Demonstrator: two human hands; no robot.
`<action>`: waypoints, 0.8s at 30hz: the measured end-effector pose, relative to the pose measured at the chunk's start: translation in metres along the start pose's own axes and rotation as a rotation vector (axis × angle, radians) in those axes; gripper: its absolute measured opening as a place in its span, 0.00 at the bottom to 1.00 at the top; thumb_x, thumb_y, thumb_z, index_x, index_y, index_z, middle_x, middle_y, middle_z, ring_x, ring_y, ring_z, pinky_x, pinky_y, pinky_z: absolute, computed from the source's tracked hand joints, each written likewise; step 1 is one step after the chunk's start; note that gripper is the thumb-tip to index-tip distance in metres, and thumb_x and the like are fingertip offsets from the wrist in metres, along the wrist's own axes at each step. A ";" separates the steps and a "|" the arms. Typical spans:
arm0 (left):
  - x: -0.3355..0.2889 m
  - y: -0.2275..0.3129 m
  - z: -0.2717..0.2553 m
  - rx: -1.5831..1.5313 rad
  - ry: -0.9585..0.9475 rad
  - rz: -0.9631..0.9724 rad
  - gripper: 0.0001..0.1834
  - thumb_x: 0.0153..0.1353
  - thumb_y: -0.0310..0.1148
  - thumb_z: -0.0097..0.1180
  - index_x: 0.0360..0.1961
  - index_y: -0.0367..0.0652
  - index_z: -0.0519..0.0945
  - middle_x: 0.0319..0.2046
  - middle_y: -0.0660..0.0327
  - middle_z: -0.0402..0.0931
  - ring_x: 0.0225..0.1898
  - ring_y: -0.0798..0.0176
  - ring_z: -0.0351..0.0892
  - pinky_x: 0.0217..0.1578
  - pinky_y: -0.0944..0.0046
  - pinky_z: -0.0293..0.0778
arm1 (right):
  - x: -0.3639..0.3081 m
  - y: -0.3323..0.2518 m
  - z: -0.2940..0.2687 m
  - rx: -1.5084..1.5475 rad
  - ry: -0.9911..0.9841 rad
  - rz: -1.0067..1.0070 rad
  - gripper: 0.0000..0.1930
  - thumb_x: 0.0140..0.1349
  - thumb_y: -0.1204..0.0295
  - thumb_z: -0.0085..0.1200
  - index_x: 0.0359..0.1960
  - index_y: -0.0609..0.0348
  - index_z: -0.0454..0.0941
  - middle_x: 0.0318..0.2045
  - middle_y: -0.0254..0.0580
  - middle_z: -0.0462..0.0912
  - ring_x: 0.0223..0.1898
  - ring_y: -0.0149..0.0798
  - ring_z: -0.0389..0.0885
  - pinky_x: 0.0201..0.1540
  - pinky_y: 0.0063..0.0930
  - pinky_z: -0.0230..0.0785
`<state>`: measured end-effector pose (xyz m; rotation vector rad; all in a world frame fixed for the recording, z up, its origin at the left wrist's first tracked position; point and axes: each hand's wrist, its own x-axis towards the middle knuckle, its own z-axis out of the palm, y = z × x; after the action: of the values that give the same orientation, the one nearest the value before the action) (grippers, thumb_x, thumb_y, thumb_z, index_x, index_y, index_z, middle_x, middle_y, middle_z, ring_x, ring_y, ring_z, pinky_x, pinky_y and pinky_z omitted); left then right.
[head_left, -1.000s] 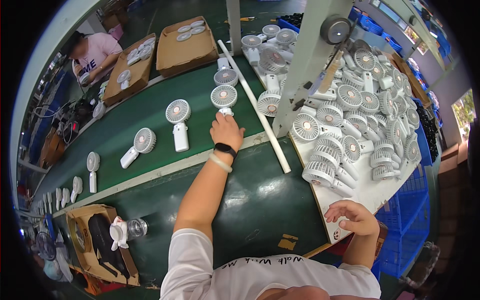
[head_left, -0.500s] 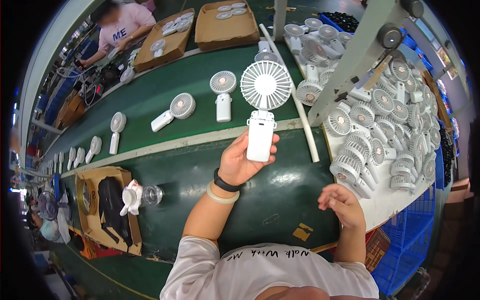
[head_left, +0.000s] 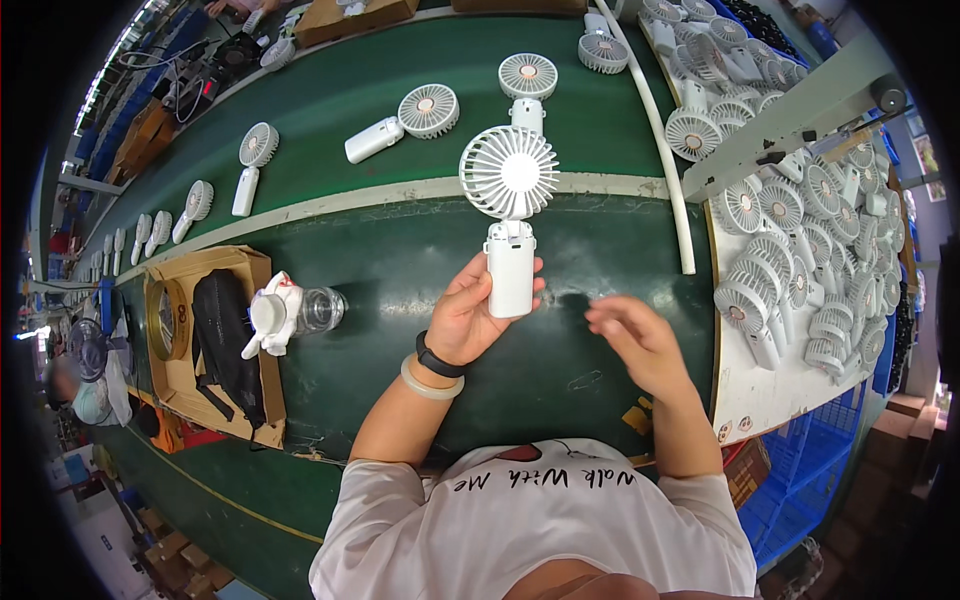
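A white handheld fan [head_left: 511,278] stands upright in my left hand [head_left: 466,312], gripped by its handle with the round caged head up. The head partly covers another white fan [head_left: 528,77] lying on the belt behind it. To the right of the held fan, my right hand [head_left: 640,340] hovers over the dark green worktop [head_left: 520,385], touching nothing; its fingers are extended, their tips slightly blurred. More white fans lie spaced along the green conveyor belt [head_left: 320,130], among them one tilted fan [head_left: 428,111] left of the held one.
Many white fans are piled on a white board [head_left: 745,400] at the right, beside a grey metal post [head_left: 790,140]. A white tube [head_left: 655,130] crosses the belt. At the left sit a cardboard box [head_left: 270,400] with a black bag [head_left: 225,340] and a clear bottle [head_left: 320,310].
My right hand has moved left, toward the held fan. The held fan's head has turned a little to one side. The view has shifted, with the belt now higher in the picture.
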<state>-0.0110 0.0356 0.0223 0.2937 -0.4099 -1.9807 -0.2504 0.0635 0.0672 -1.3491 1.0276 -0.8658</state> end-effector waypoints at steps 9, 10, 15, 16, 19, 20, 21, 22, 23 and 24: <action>-0.051 0.039 -0.005 0.071 0.023 0.152 0.29 0.61 0.31 0.50 0.61 0.38 0.57 0.55 0.48 0.65 0.53 0.52 0.71 0.53 0.53 0.69 | 0.109 0.053 0.109 0.100 -0.058 -0.024 0.13 0.56 0.79 0.49 0.45 0.61 0.72 0.39 0.40 0.76 0.42 0.34 0.76 0.45 0.25 0.68; -0.060 0.045 -0.005 0.128 0.049 0.193 0.29 0.60 0.31 0.50 0.61 0.38 0.57 0.56 0.47 0.64 0.53 0.51 0.70 0.53 0.51 0.68 | 0.120 0.056 0.125 0.078 -0.062 -0.030 0.16 0.54 0.79 0.51 0.46 0.61 0.71 0.40 0.41 0.75 0.43 0.34 0.75 0.45 0.25 0.68; -0.107 0.064 0.005 0.382 0.158 0.306 0.32 0.58 0.33 0.53 0.62 0.37 0.55 0.56 0.45 0.63 0.54 0.44 0.68 0.54 0.44 0.64 | 0.180 0.072 0.212 -0.190 -0.295 -0.765 0.38 0.43 0.59 0.61 0.56 0.60 0.62 0.53 0.50 0.66 0.56 0.46 0.64 0.57 0.41 0.59; -0.115 0.067 0.004 0.426 0.172 0.311 0.34 0.58 0.34 0.54 0.62 0.38 0.54 0.56 0.46 0.63 0.54 0.44 0.68 0.55 0.44 0.64 | 0.185 0.069 0.228 -0.167 -0.316 -0.724 0.37 0.43 0.59 0.60 0.56 0.60 0.62 0.53 0.51 0.67 0.55 0.47 0.65 0.56 0.41 0.60; -0.138 0.075 -0.005 0.493 0.183 0.363 0.36 0.57 0.34 0.55 0.63 0.37 0.53 0.58 0.44 0.59 0.55 0.44 0.65 0.55 0.44 0.63 | 0.186 0.053 0.269 0.037 -0.395 -0.475 0.34 0.45 0.60 0.59 0.54 0.61 0.63 0.51 0.51 0.69 0.54 0.48 0.67 0.53 0.40 0.62; -0.145 0.078 -0.008 0.502 0.196 0.381 0.36 0.57 0.34 0.54 0.63 0.36 0.53 0.58 0.44 0.58 0.55 0.44 0.65 0.55 0.45 0.62 | 0.181 0.046 0.276 0.076 -0.417 -0.418 0.33 0.45 0.61 0.58 0.54 0.61 0.63 0.51 0.51 0.69 0.53 0.48 0.68 0.52 0.40 0.63; -0.148 0.080 -0.007 0.491 0.196 0.365 0.35 0.57 0.33 0.53 0.63 0.37 0.53 0.58 0.44 0.57 0.54 0.46 0.65 0.54 0.47 0.63 | 0.176 0.039 0.283 0.114 -0.439 -0.370 0.32 0.46 0.61 0.57 0.53 0.61 0.64 0.50 0.52 0.70 0.52 0.48 0.69 0.52 0.40 0.64; -0.150 0.083 -0.006 0.487 0.202 0.360 0.34 0.58 0.33 0.52 0.62 0.37 0.53 0.58 0.44 0.57 0.53 0.48 0.65 0.53 0.48 0.63 | 0.170 0.032 0.286 0.138 -0.458 -0.339 0.31 0.46 0.62 0.57 0.53 0.61 0.64 0.50 0.52 0.71 0.52 0.49 0.69 0.51 0.39 0.64; -0.149 0.086 -0.006 0.466 0.108 0.326 0.32 0.59 0.33 0.48 0.63 0.37 0.53 0.59 0.44 0.57 0.54 0.48 0.65 0.53 0.50 0.63 | 0.165 0.024 0.290 0.159 -0.472 -0.316 0.30 0.47 0.62 0.56 0.52 0.61 0.64 0.49 0.52 0.71 0.51 0.49 0.70 0.50 0.39 0.65; -0.151 0.093 -0.003 0.458 0.028 0.307 0.31 0.60 0.32 0.45 0.63 0.37 0.52 0.59 0.44 0.57 0.54 0.49 0.65 0.54 0.52 0.63 | 0.160 0.017 0.296 0.178 -0.483 -0.306 0.30 0.47 0.63 0.56 0.52 0.61 0.65 0.48 0.52 0.72 0.51 0.49 0.71 0.49 0.39 0.66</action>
<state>0.1304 0.1348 0.0612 0.5134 -0.8406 -1.5658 0.0798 0.0160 0.0219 -1.4865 0.3690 -0.7771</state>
